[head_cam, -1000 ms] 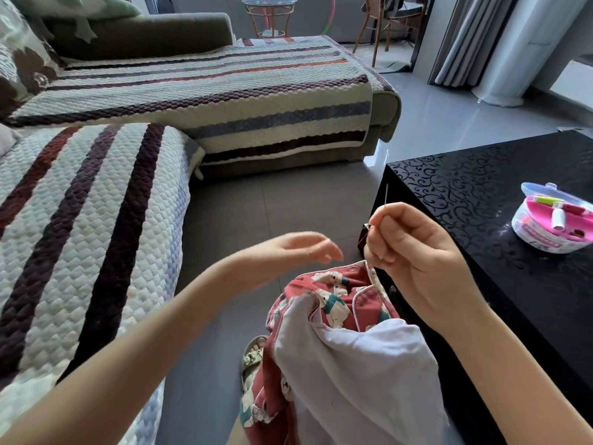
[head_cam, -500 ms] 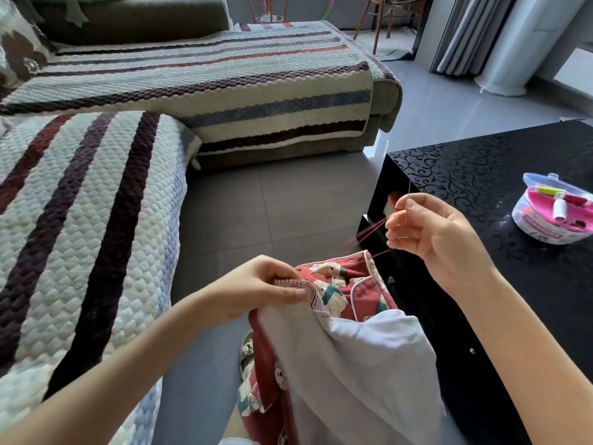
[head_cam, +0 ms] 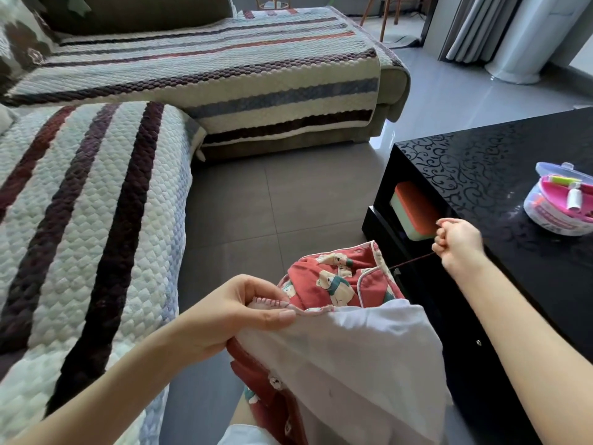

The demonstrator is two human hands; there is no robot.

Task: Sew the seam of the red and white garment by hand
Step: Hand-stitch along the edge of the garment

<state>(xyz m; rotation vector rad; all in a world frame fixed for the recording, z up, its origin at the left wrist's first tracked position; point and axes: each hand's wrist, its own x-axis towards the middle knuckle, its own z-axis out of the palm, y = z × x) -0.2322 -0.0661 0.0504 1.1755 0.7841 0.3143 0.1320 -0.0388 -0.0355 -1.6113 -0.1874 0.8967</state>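
- The garment point(head_cam: 346, 345) sits low in the view, at 6 o'clock.
- The left hand point(head_cam: 237, 313) pinches its pink seam point(head_cam: 309, 311) at the garment's 10 o'clock.
- The right hand point(head_cam: 459, 245), at 2 o'clock, has fingers curled tight on a red thread point(head_cam: 414, 260).
- The thread is pulled straight.
- The black table point(head_cam: 481, 175) is at 3 o'clock, with a sewing box point(head_cam: 558, 207) on it.
- The sofa point(head_cam: 96, 220) is at 9 o'clock.

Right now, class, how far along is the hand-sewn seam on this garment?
Done: some stitches seem to run along the seam, pinched by the left hand. In hand: the right hand pulls the thread taut. Left: likely more seam, then tying off.
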